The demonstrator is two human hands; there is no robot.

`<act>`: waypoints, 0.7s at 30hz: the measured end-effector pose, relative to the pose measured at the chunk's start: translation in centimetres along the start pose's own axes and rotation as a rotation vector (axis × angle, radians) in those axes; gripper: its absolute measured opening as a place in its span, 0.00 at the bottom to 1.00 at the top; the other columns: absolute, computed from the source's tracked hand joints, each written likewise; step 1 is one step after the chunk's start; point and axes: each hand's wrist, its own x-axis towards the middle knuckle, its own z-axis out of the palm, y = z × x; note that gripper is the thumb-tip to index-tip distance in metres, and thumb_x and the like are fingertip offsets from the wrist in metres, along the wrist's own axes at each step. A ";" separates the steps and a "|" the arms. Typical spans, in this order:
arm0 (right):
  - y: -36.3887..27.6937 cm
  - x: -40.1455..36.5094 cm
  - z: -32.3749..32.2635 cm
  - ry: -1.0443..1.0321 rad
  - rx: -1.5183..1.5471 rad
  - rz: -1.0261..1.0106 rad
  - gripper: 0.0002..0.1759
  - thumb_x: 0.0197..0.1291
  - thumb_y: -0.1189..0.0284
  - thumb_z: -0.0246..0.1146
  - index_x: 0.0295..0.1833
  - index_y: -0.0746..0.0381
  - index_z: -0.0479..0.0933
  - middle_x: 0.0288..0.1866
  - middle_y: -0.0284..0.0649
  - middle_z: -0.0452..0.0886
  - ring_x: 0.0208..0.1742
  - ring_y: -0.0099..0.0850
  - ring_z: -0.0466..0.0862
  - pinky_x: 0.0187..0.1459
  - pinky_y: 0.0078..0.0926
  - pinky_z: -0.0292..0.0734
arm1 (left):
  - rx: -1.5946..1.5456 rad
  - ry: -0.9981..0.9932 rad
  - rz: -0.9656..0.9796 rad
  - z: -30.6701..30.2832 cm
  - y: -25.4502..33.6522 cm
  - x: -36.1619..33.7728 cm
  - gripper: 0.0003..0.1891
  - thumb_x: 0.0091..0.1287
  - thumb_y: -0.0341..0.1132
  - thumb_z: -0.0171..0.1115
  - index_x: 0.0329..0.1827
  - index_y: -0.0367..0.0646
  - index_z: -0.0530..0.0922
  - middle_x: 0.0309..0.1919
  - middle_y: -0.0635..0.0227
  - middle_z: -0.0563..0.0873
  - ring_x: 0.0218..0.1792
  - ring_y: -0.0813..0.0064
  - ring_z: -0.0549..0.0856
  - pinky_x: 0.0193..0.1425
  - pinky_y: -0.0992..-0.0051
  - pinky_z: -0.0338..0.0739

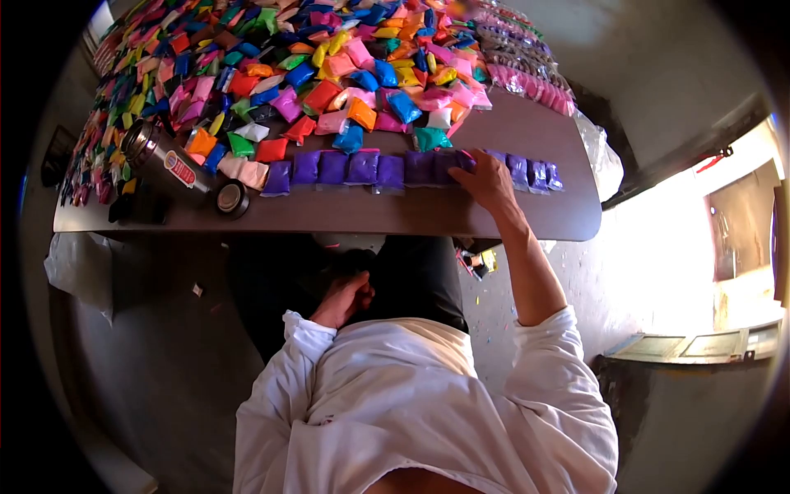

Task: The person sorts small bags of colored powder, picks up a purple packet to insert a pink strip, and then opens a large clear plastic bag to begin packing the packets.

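A row of small purple packets (362, 168) lies along the near part of the table. Over the right half of that row, my right hand (485, 175) has its thumb and fingers closed on a purple packet (466, 160). More purple packets (518, 170) lie just right of the hand, and part of the row is hidden under it. Down at my lap, below the table edge, my left hand (346, 300) rests with curled fingers, and nothing shows in it.
A large heap of colourful packets (321, 95) covers the table's (527, 140) far side. Bundled pink packets (535, 86) lie at the back right. A steel flask (169, 160) lies tilted at left, near its round lid (232, 198). Plastic bags (82, 267) hang below the left edge.
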 end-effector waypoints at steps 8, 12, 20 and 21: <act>-4.9 0.2 1.1 -0.048 0.089 -0.005 0.19 0.52 0.59 0.67 0.46 0.59 0.80 0.29 0.48 0.82 0.35 0.46 0.83 0.37 0.41 0.76 | 0.005 -0.025 -0.040 0.1 0.4 -0.5 0.16 0.64 0.47 0.63 0.27 0.46 0.73 0.27 0.66 0.80 0.27 0.76 0.77 0.36 0.76 0.74; -7.5 0.3 2.6 -0.065 0.144 -0.091 0.18 0.54 0.60 0.66 0.46 0.60 0.80 0.32 0.50 0.82 0.36 0.47 0.83 0.38 0.41 0.76 | -0.025 -0.052 -0.016 -0.4 0.1 0.0 0.16 0.63 0.48 0.63 0.26 0.46 0.73 0.28 0.66 0.80 0.27 0.77 0.77 0.35 0.76 0.75; -7.8 0.9 3.8 -0.133 -0.009 -0.163 0.21 0.51 0.58 0.69 0.46 0.62 0.80 0.28 0.46 0.82 0.32 0.42 0.83 0.35 0.36 0.76 | -0.089 -0.106 0.007 -1.2 -0.7 0.6 0.17 0.64 0.47 0.62 0.25 0.46 0.74 0.27 0.65 0.81 0.24 0.76 0.78 0.32 0.75 0.75; -8.0 1.2 4.0 -0.131 -0.010 -0.169 0.21 0.51 0.58 0.69 0.46 0.62 0.80 0.28 0.46 0.82 0.32 0.42 0.83 0.35 0.36 0.76 | -0.091 -0.105 0.014 -1.4 -0.7 0.7 0.17 0.64 0.47 0.62 0.25 0.46 0.74 0.27 0.65 0.81 0.24 0.76 0.78 0.32 0.75 0.75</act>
